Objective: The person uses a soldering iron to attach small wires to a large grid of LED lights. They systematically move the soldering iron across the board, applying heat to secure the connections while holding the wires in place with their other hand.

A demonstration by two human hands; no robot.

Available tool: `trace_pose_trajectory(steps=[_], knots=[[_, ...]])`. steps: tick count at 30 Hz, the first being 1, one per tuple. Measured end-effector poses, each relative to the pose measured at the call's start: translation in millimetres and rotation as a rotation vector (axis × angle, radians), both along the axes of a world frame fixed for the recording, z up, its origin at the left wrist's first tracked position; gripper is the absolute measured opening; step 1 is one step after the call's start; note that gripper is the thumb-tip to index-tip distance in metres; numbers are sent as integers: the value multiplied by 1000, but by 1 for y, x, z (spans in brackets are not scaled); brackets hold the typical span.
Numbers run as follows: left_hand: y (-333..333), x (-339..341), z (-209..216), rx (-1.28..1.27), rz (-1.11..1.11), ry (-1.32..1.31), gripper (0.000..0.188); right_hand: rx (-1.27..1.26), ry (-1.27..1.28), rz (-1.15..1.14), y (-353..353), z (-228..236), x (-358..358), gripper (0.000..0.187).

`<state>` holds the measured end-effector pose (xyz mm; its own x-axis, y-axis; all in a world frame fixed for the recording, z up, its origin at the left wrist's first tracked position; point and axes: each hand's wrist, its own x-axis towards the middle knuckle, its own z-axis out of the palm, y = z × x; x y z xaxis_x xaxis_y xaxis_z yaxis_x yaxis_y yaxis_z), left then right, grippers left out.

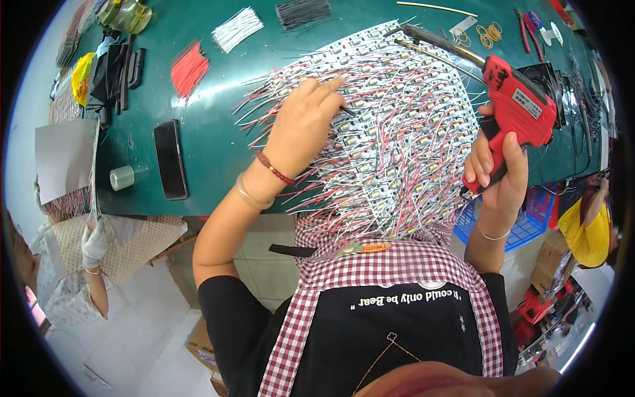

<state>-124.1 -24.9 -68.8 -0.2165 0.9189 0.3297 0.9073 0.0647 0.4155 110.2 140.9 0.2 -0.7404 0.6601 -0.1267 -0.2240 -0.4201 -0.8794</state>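
Right hand is gripping the likely heavy soldering gun's handle; left hand is pinching something dark over likely fragile boards.

One soldering gun, three wire piles

Left hand bends its fingers; right hand curls tightly.

Worn on the head, the left of two side-by-side fisheye cameras looks steeply down, close above a red-and-white checked cloth apron at the near side, and faces out across a flat green tabletop on the far side. Its wide field reaches a white fabric glove at left and a yellow cloth garment at right.
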Motion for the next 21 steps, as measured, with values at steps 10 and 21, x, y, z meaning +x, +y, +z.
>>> trace_pose_trajectory(steps=[10,21], knots=[[-5,3,1,-69,9,-37,13,-54,-23,31,5,-9,-9,45],[4,10,2,-76,67,-49,14,-59,1,42,7,-9,-6,44]])
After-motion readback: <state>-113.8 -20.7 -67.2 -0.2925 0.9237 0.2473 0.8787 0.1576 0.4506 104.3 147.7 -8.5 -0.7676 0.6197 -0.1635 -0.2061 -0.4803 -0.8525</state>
